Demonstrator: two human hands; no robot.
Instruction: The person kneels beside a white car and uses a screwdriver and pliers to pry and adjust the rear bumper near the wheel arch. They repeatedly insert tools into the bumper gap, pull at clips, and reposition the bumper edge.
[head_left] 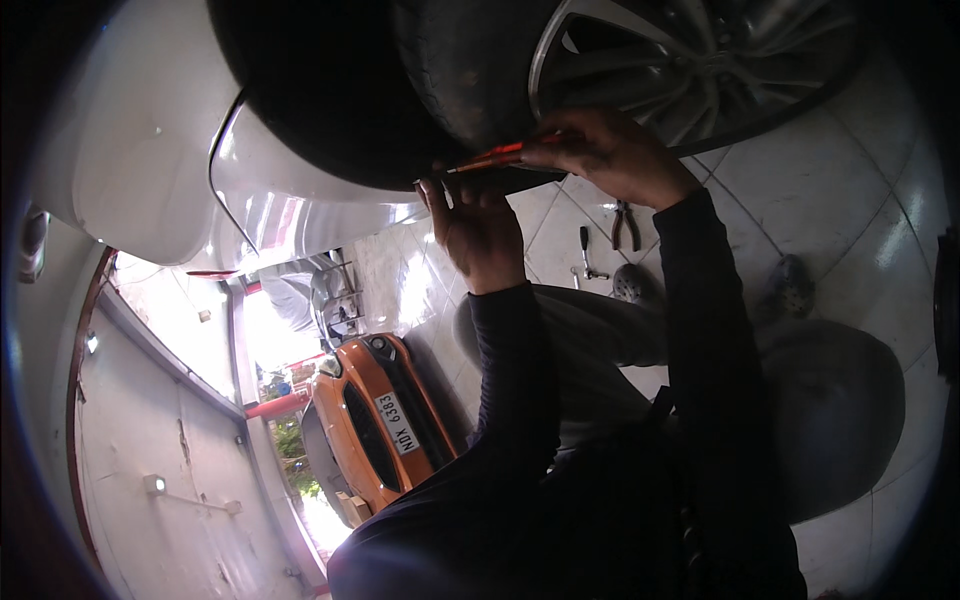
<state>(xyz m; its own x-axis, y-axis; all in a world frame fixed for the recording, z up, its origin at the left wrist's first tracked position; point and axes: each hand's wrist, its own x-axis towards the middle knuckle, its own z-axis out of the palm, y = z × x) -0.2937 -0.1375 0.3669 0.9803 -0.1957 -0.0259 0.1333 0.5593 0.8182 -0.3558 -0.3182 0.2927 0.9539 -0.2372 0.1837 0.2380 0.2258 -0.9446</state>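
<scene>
My right hand [615,155] is closed round a slim tool with a red handle [505,152]; its exact kind is unclear. The tool's thin tip points left, toward the fingertips of my left hand [482,235]. That hand is raised at the lower edge of the wheel arch on a light-coloured car [300,190]. Its fingers are bent and close together, and whatever they pinch is too small and dark to make out. Just beyond both hands stands the car's tyre [480,70] with a spoked alloy wheel [690,60]. The inside of the arch is in deep shadow.
On the tiled floor [850,200] lie pliers [626,228] and a ratchet with a dark handle [585,240], near my clog-type shoes [790,285]. An orange car [375,410] stands to the left. A bright doorway [175,310] opens beyond the light-coloured car.
</scene>
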